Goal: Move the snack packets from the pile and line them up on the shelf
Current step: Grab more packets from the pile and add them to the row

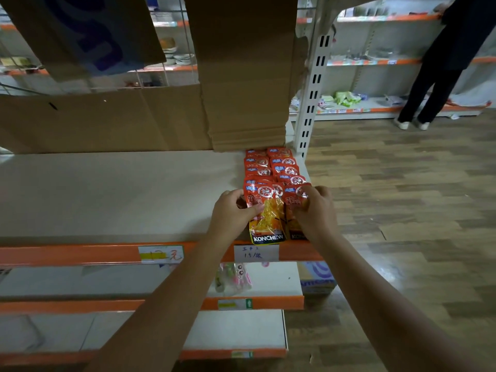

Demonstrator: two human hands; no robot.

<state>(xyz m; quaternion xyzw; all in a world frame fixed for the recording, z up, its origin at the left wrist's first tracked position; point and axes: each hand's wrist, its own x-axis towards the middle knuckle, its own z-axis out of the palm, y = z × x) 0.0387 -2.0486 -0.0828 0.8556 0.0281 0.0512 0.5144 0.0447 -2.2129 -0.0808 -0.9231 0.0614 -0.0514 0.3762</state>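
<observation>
The front red snack packet (pixel 267 210) is pinched by the left hand (pixel 230 213); its neighbour (pixel 295 200) is gripped by the right hand (pixel 316 210) — both are best set down flat, edges touching, on the shelf (pixel 120 194).

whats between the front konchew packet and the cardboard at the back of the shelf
In the head view, two rows of overlapping red snack packets fill the stretch from the front KONCHEW packet, held by the left hand, back to the cardboard.

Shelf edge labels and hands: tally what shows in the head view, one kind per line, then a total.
Paper price labels on the top orange rail: 2 (yellowed one, handwritten white one)
Labels on the lower orange rails: 2 (middle rail, bottom rail)
Hands on the front snack packets: 2 (left hand, right hand)
Total: 6
</observation>
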